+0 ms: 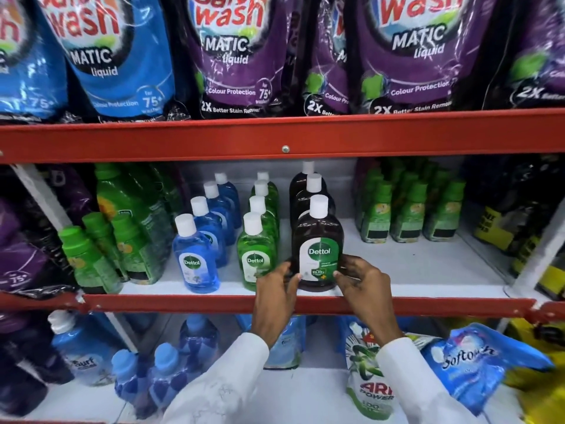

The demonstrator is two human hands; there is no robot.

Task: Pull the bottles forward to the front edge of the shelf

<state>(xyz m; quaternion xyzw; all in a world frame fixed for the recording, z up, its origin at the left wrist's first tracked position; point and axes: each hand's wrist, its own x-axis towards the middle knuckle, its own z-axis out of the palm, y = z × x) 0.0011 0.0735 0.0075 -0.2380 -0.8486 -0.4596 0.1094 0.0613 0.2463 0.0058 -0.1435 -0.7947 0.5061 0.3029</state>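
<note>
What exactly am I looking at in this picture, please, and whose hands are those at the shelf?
There is no machine here: a person wears a camera on the head, looking down at their own hands. The left hand and right hand grip the front brown Dettol bottle at the front edge of the middle shelf. Two more brown bottles stand behind it. Beside it run a row of green Dettol bottles and a row of blue Dettol bottles. Detergent pouches fill the shelf above.
</note>
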